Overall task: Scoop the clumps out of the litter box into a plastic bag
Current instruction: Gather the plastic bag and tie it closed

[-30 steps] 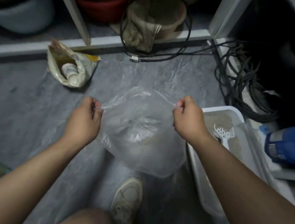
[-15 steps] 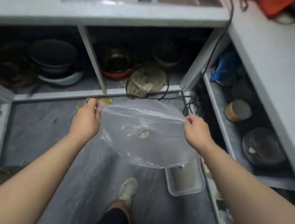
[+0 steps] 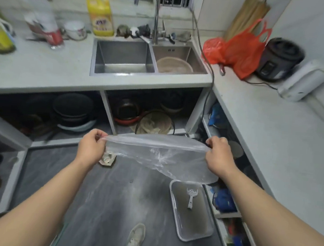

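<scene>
A clear plastic bag (image 3: 162,156) hangs stretched between my two hands at about waist height. My left hand (image 3: 91,146) pinches the bag's left rim and my right hand (image 3: 217,156) pinches its right rim. Below and to the right, a white litter box (image 3: 174,205) with grey-brown litter stands on the grey floor. A white slotted scoop (image 3: 191,197) lies on the litter inside it. The bag's lower edge hangs above the box's far end.
A grey counter with a double steel sink (image 3: 123,61) runs ahead, and another counter (image 3: 272,141) runs along the right. Open shelves below hold pots and cables. A crumpled packet (image 3: 107,159) lies on the floor. My shoe (image 3: 135,237) is near the bottom.
The view has risen from close to the floor to standing height, bringing the countertop and sink into sight. Both hands keep holding the bag's rim, pulled wider apart.
</scene>
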`<state>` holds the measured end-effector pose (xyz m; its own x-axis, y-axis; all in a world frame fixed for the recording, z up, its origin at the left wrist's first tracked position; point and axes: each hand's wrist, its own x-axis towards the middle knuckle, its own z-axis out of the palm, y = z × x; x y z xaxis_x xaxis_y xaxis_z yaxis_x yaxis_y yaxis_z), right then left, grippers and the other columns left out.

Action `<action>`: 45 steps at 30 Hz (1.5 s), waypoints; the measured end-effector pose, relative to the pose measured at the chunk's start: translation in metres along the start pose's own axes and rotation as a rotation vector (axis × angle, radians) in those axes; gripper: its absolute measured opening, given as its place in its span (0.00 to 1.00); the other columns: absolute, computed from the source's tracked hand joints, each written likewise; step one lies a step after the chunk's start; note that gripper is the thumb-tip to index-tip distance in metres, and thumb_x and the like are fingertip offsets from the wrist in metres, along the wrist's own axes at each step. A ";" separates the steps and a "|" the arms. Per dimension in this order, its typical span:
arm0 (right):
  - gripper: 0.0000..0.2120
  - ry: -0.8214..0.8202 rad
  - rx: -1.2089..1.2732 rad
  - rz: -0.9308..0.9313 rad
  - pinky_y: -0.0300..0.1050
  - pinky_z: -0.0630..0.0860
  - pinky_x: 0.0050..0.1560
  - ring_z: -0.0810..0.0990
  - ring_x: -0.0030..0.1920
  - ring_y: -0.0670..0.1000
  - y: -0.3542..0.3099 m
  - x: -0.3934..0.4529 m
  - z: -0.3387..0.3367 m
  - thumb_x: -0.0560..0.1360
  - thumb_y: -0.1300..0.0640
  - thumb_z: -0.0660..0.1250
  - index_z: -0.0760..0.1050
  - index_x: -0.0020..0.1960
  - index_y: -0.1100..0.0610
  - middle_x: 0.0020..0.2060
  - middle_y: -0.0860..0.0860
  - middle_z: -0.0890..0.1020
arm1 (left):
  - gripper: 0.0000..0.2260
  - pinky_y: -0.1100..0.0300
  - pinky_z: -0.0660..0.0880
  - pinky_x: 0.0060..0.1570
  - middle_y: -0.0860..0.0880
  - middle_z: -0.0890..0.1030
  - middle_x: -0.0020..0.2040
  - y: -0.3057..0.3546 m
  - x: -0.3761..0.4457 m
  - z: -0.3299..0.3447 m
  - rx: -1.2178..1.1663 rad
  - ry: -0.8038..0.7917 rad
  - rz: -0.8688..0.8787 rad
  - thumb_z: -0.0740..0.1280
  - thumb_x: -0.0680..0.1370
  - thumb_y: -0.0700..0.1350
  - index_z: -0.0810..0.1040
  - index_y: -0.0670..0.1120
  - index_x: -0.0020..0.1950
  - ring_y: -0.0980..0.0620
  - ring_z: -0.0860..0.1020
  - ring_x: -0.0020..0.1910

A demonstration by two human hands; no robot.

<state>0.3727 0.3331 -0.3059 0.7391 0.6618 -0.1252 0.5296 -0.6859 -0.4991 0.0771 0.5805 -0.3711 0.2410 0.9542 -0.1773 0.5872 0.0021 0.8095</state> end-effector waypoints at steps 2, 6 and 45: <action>0.13 0.017 -0.006 -0.009 0.42 0.65 0.50 0.70 0.46 0.52 0.004 -0.003 -0.017 0.74 0.71 0.59 0.73 0.51 0.56 0.52 0.53 0.68 | 0.08 0.59 0.73 0.34 0.53 0.83 0.41 0.009 -0.012 -0.007 -0.010 0.044 -0.027 0.66 0.75 0.39 0.79 0.53 0.43 0.50 0.81 0.38; 0.12 0.030 0.011 -0.022 0.40 0.67 0.43 0.72 0.45 0.52 0.021 -0.012 -0.049 0.74 0.70 0.60 0.75 0.44 0.55 0.50 0.53 0.72 | 0.07 0.60 0.72 0.36 0.54 0.82 0.44 0.023 -0.044 -0.016 -0.037 0.112 -0.072 0.67 0.75 0.39 0.80 0.52 0.44 0.55 0.80 0.41; 0.15 -0.530 1.303 0.156 0.41 0.83 0.46 0.86 0.47 0.55 0.022 -0.093 -0.155 0.68 0.70 0.72 0.79 0.54 0.72 0.48 0.62 0.85 | 0.18 0.64 0.82 0.46 0.39 0.87 0.53 0.015 -0.145 -0.148 -0.773 -0.186 -0.169 0.75 0.66 0.32 0.82 0.35 0.56 0.48 0.87 0.51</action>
<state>0.3799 0.2098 -0.1719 0.3574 0.8397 -0.4089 -0.5149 -0.1881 -0.8363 -0.0634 0.4869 -0.2504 0.3615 0.8572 -0.3669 -0.0559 0.4127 0.9091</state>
